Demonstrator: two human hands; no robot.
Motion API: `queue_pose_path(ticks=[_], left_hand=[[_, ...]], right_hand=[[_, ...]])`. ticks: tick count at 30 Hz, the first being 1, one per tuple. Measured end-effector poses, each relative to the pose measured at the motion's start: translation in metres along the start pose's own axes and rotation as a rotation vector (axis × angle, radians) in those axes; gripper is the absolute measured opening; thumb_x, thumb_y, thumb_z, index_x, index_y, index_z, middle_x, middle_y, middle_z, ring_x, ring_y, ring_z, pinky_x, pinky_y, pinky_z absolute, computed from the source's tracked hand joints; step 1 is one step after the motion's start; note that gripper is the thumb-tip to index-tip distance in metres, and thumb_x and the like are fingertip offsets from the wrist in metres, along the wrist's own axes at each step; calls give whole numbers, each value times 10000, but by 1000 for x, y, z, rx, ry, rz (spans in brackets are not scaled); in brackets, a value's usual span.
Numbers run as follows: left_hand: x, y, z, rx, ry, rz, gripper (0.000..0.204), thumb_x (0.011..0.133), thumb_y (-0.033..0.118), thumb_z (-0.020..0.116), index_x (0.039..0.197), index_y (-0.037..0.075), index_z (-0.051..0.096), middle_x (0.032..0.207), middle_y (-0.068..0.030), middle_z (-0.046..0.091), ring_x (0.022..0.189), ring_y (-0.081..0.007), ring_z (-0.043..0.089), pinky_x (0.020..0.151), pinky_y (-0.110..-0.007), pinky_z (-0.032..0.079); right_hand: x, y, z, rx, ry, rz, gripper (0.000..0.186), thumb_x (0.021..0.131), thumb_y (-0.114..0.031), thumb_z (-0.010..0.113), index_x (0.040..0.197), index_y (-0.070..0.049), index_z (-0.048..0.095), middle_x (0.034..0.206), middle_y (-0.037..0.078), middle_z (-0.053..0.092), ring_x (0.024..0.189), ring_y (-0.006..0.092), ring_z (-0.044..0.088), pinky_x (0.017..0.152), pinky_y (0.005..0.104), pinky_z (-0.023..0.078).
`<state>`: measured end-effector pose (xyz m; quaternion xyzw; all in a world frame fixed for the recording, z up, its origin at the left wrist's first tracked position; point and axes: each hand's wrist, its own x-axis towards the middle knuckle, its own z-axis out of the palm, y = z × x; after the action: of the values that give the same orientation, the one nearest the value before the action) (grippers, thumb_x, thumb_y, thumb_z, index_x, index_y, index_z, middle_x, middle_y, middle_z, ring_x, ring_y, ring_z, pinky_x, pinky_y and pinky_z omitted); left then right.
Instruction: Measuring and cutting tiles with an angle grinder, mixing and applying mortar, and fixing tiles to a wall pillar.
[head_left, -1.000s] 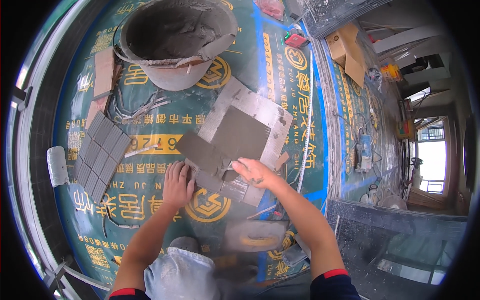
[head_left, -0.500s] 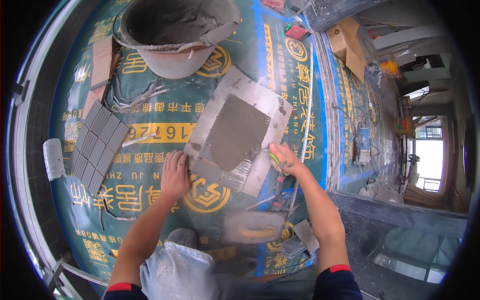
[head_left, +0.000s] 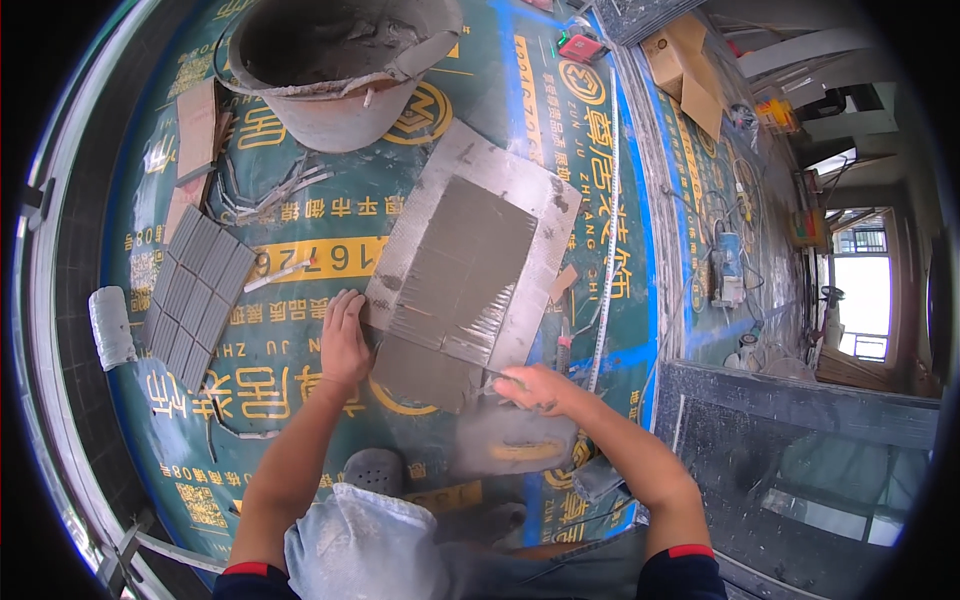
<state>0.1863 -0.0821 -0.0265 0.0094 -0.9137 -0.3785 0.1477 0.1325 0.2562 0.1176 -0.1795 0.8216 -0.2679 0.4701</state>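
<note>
A pale rectangular board (head_left: 548,225) lies tilted on the floor covering before me. Grey mortar (head_left: 470,235) coats a ribbed tile sheet on it; ridges show bare near the lower right (head_left: 478,338). My right hand (head_left: 535,390) is closed around a trowel handle, mostly hidden in the fist. The trowel's grey, mortar-coloured blade (head_left: 425,378) lies across the board's near end. At the board's left corner my left hand (head_left: 345,340) rests with fingers stretched out, touching the edge and holding nothing.
A bucket of mortar (head_left: 345,115) stands beyond the board. Ribbed grey tile sheets (head_left: 195,290) lie left. Right of the board are a knife-like tool (head_left: 564,345) and a long measuring strip (head_left: 606,250). A blurred grey plate with yellowish handle (head_left: 520,450) lies near my feet.
My right hand has drawn the trowel toward me and slightly left, to the board's near end. Mortar now covers more of the sheet's upper part. My left hand stays at the corner.
</note>
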Motion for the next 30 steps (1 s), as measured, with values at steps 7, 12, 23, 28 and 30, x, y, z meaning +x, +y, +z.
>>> queue_pose_path(ticks=[7,12,23,28,30], left_hand=[[-1,5,2,37,4,3,464,851,-36,491,1305,20,573,1378,-195,580,1329,-438,497,1158,-509,377],[9,-21,-14,33,-129,78,499,809,-50,506,1294,27,592,1372,-171,593,1315,-414,525,1131,-496,427],[9,-26,-17,182,-226,247,461,804,62,583,1264,20,578,1334,-182,583,1315,-376,511,1153,-475,381],[-8,-19,-18,171,-161,184,495,803,36,584,1298,12,584,1366,-173,585,1299,-370,527,1111,-476,424],[-14,-19,-23,188,-150,124,527,800,42,595,1326,21,577,1373,-164,587,1305,-363,528,1124,-471,422]], right_hand=[[-8,9,4,-175,209,206,556,996,-543,535,1209,-40,635,1033,212,720,1010,382,695,843,460,536],[5,13,33,-226,126,235,608,990,-601,517,1245,-54,594,965,244,721,954,433,696,828,505,537],[-21,-14,50,211,137,142,522,956,-528,627,1193,-63,592,937,273,695,892,488,675,772,527,538],[9,11,56,-107,375,133,544,952,-464,620,1197,7,502,929,340,668,935,540,643,819,584,506],[14,12,51,-159,431,194,369,949,-299,654,1137,-15,510,914,331,672,920,541,641,765,579,508]])
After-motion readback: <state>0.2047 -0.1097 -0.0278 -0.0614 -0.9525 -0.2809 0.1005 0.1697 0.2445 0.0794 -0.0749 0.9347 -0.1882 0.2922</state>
